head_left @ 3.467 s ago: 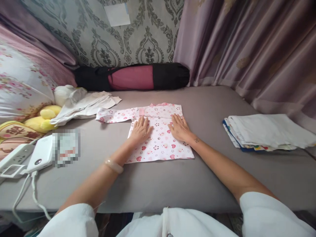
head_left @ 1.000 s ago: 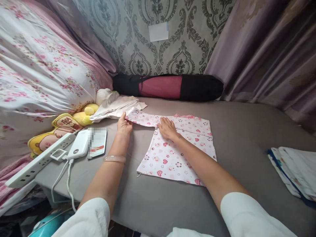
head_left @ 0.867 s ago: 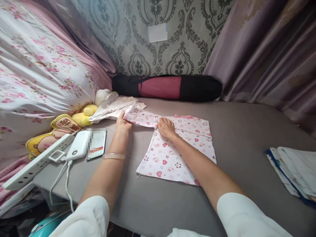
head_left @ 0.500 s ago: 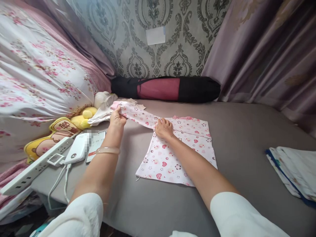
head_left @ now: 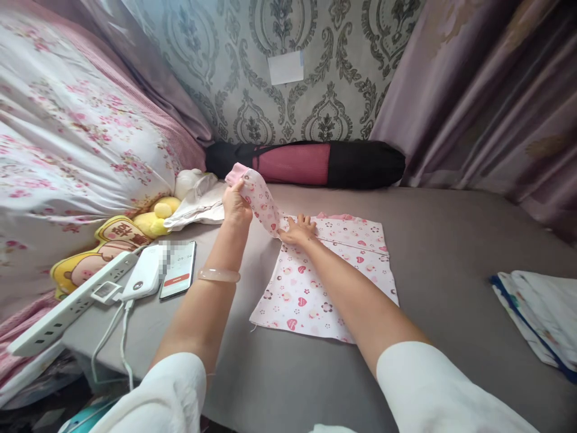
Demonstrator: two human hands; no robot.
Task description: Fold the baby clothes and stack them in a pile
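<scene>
A child's long-sleeved top (head_left: pixel 311 294), white with pink hearts and flowers, lies on the grey sheet with one sleeve folded across its upper part. My left hand (head_left: pixel 237 204) pinches the other sleeve (head_left: pixel 260 201) close to its pink cuff and holds it raised off the sheet. At the shoulder end of that sleeve, my right hand (head_left: pixel 298 230) rests palm down on the fabric, fingers spread. The right forearm hides part of the top's body.
On the left are a phone (head_left: pixel 178 270), a white power bank (head_left: pixel 143 272), a power strip (head_left: pixel 74 304) with cables, and plush toys (head_left: pixel 155 216). A black and pink rolled bag (head_left: pixel 297 163) lies along the wall. Folded cloths (head_left: pixel 538 313) sit at right.
My left hand has moved right and lifted the cuff end, so the sleeve now bends upward. The right hand stays at the shoulder, its fingers more spread.
</scene>
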